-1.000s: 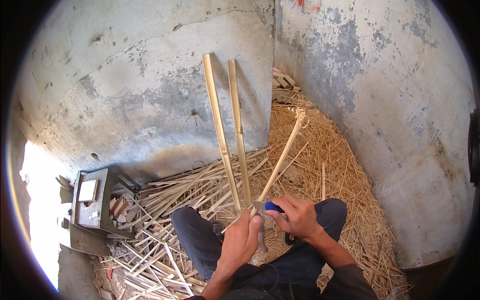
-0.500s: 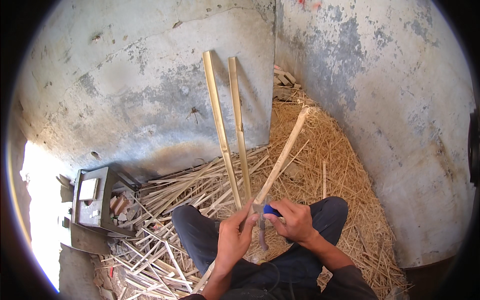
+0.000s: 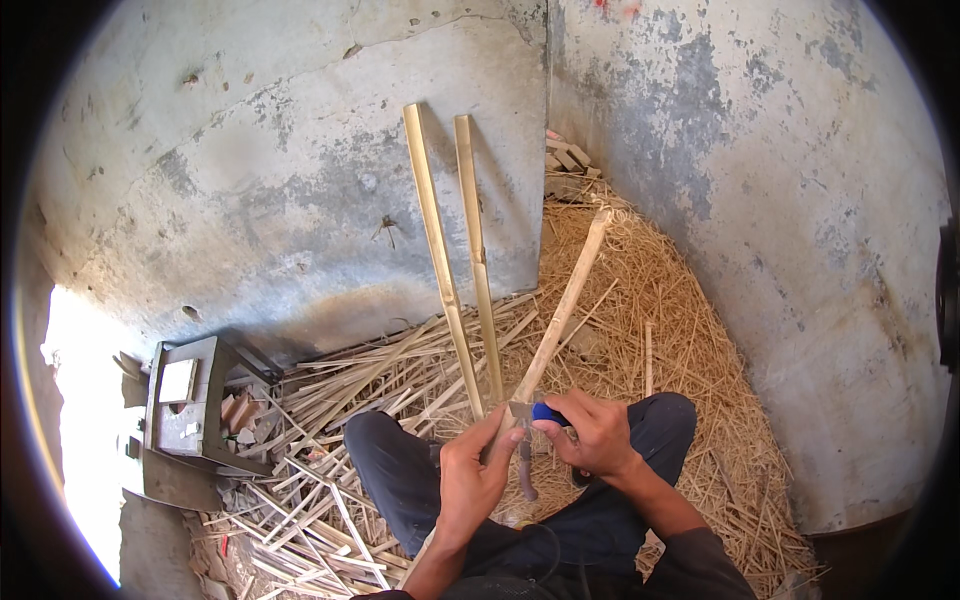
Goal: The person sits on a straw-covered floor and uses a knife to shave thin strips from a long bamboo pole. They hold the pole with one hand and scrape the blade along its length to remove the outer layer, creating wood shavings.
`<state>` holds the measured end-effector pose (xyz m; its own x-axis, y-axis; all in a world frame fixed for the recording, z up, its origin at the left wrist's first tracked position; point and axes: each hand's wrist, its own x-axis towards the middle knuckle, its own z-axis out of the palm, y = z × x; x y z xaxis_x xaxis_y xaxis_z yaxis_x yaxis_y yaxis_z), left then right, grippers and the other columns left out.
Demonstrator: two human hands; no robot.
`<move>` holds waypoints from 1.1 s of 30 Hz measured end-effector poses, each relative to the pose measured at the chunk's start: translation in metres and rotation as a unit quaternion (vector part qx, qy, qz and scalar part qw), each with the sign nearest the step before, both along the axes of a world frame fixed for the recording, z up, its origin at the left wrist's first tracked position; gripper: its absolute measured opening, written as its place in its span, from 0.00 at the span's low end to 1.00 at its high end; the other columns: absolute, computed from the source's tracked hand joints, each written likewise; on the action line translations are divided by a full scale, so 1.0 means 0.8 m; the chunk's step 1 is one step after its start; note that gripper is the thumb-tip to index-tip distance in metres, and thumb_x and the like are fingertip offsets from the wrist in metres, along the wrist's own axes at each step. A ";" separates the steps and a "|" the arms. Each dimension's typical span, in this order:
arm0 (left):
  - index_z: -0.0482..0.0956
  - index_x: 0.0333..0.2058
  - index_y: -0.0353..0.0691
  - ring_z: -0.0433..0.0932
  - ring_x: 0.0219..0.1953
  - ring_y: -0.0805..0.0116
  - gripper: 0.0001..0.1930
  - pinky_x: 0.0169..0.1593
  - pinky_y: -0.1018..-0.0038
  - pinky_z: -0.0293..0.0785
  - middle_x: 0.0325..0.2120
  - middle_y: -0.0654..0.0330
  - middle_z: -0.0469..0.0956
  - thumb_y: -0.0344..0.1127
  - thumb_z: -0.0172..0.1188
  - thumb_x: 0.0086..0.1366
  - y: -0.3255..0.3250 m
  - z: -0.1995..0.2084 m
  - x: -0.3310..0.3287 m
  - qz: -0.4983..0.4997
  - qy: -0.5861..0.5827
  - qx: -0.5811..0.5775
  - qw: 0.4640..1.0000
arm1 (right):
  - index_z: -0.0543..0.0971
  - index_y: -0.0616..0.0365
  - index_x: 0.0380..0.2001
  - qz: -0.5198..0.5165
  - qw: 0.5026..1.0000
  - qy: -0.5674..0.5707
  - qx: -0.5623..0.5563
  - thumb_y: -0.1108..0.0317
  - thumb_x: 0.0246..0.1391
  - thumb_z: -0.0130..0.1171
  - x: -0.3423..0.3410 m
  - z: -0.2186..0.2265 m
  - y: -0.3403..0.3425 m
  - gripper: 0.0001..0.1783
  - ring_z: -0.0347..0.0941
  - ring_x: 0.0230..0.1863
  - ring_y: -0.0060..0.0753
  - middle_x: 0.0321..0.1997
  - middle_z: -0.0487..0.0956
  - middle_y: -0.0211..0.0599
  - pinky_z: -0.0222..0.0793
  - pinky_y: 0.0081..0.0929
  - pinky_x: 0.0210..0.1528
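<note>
My left hand (image 3: 474, 475) is closed around a long pale split-bamboo strip (image 3: 562, 305), which slants away up and to the right over the shavings. In my right hand (image 3: 595, 432) is a knife with a blue handle (image 3: 548, 412). Its blade (image 3: 521, 409) lies across the strip just beyond my left fingers. Both hands are close together between my knees. Below them a brown, curved, handle-like piece (image 3: 528, 478) shows; the rest of it is hidden.
Two bamboo strips (image 3: 430, 205) (image 3: 470, 200) lean on the worn wall (image 3: 300, 150) ahead. Loose thin strips (image 3: 330, 520) cover the floor at left, curly shavings (image 3: 690, 340) the right. A box-like wooden stand (image 3: 190, 400) stands at left; bricks (image 3: 570, 158) lie in the far corner.
My right hand and the knife have shifted slightly to the right. The strip's far end has swung a little to the left. My left hand keeps its grip.
</note>
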<state>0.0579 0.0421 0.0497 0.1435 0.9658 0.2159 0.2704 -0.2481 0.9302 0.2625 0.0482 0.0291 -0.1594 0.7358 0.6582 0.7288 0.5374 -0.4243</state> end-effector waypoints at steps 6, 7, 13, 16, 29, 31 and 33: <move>0.85 0.57 0.28 0.84 0.34 0.66 0.17 0.42 0.69 0.80 0.36 0.43 0.88 0.32 0.68 0.75 0.000 -0.002 0.000 0.010 0.000 -0.009 1.000 | 0.87 0.57 0.43 0.003 1.000 -0.014 0.003 0.55 0.62 0.73 0.002 0.002 0.002 0.16 0.82 0.25 0.38 0.30 0.82 0.33 0.75 0.33 0.25; 0.85 0.57 0.28 0.84 0.34 0.66 0.17 0.42 0.69 0.80 0.36 0.43 0.88 0.32 0.68 0.75 0.000 -0.007 -0.001 0.009 -0.002 -0.010 1.000 | 0.87 0.57 0.43 0.005 1.000 -0.017 0.005 0.55 0.62 0.74 0.003 0.004 0.003 0.16 0.82 0.25 0.37 0.30 0.82 0.33 0.75 0.33 0.25; 0.85 0.56 0.29 0.83 0.33 0.68 0.16 0.41 0.70 0.79 0.36 0.44 0.88 0.33 0.67 0.76 0.000 -0.004 -0.002 0.004 -0.007 0.008 1.000 | 0.87 0.56 0.43 0.002 1.000 -0.025 0.018 0.55 0.61 0.74 0.008 -0.001 0.008 0.17 0.82 0.24 0.36 0.29 0.82 0.33 0.75 0.32 0.25; 0.85 0.58 0.29 0.79 0.33 0.75 0.16 0.40 0.73 0.77 0.32 0.51 0.87 0.32 0.67 0.76 0.000 -0.005 -0.004 0.007 0.001 -0.003 1.000 | 0.87 0.57 0.42 -0.005 1.000 -0.021 0.020 0.54 0.62 0.73 0.011 0.002 0.014 0.16 0.83 0.25 0.36 0.29 0.83 0.34 0.76 0.33 0.26; 0.84 0.58 0.27 0.75 0.35 0.80 0.19 0.40 0.77 0.75 0.31 0.57 0.86 0.34 0.67 0.77 -0.019 -0.027 -0.045 -0.003 -0.001 -0.101 0.995 | 0.86 0.64 0.42 -0.062 0.994 0.086 0.007 0.53 0.69 0.68 0.061 0.002 0.055 0.21 0.85 0.30 0.45 0.36 0.86 0.45 0.79 0.35 0.32; 0.84 0.59 0.27 0.75 0.35 0.80 0.19 0.41 0.77 0.75 0.31 0.57 0.86 0.34 0.68 0.76 -0.016 -0.022 -0.041 0.001 0.009 -0.093 0.996 | 0.86 0.62 0.42 0.005 0.998 0.066 -0.006 0.54 0.67 0.70 0.034 -0.009 0.039 0.19 0.85 0.29 0.43 0.35 0.86 0.43 0.78 0.35 0.31; 0.83 0.59 0.26 0.75 0.35 0.80 0.20 0.41 0.77 0.75 0.30 0.57 0.85 0.34 0.68 0.75 -0.012 -0.020 -0.035 -0.004 0.003 -0.070 0.998 | 0.86 0.62 0.42 0.047 0.997 0.051 -0.020 0.54 0.66 0.71 0.010 -0.017 0.023 0.19 0.84 0.29 0.43 0.34 0.85 0.42 0.79 0.35 0.30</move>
